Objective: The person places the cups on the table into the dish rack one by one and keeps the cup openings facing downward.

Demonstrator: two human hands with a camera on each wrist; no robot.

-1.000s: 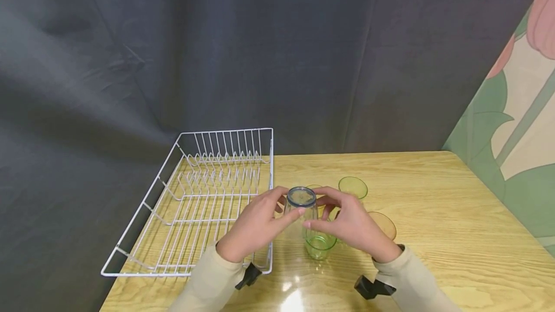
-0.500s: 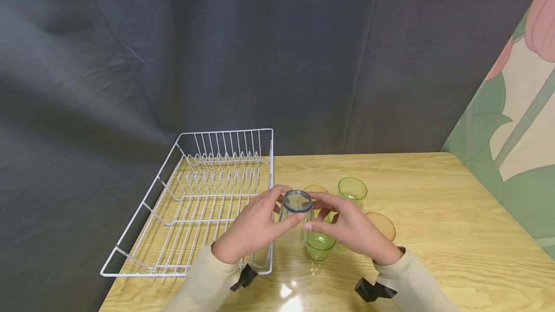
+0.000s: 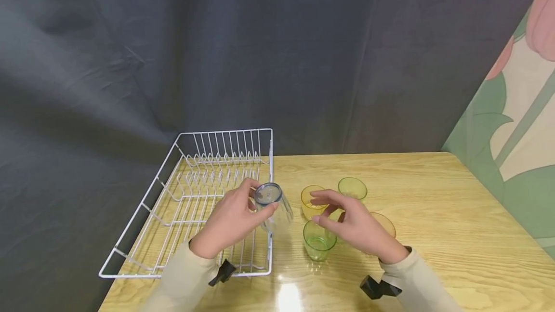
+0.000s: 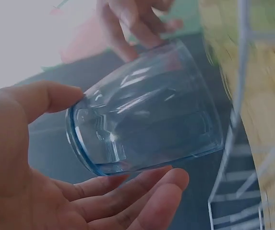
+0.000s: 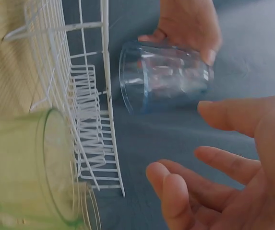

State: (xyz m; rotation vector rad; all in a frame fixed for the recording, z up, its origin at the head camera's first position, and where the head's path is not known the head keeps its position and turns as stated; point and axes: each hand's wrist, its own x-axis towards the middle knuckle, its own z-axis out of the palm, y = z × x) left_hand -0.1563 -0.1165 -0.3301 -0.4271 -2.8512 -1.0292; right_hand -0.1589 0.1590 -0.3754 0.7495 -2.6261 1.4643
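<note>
A clear blue-tinted drinking glass (image 3: 279, 213), base up and mouth down, hangs over the right edge of the white wire dish rack (image 3: 130, 277). My left hand (image 3: 230, 218) grips it near the base, the thumb on one side and the fingers on the other, as the left wrist view shows. Apart from the glass, my right hand (image 3: 353, 220) hovers with relaxed, bent fingers and holds nothing. Below and beside that hand stand a green glass (image 3: 319, 242) and a yellow glass (image 3: 310, 206), both mouth up on the table.
Behind the right hand stands a yellow-green glass (image 3: 352, 188), and an amber glass (image 3: 385, 225) is partly hidden by that hand. The rack has a raised wire rim and plate slots (image 3: 217, 177) toward its back. A dark curtain (image 3: 277, 61) hangs behind the table.
Both hands held the blue-tinted glass before. My right hand has let go and stays near the same place, while my left hand has carried the glass left to the rack's edge.
</note>
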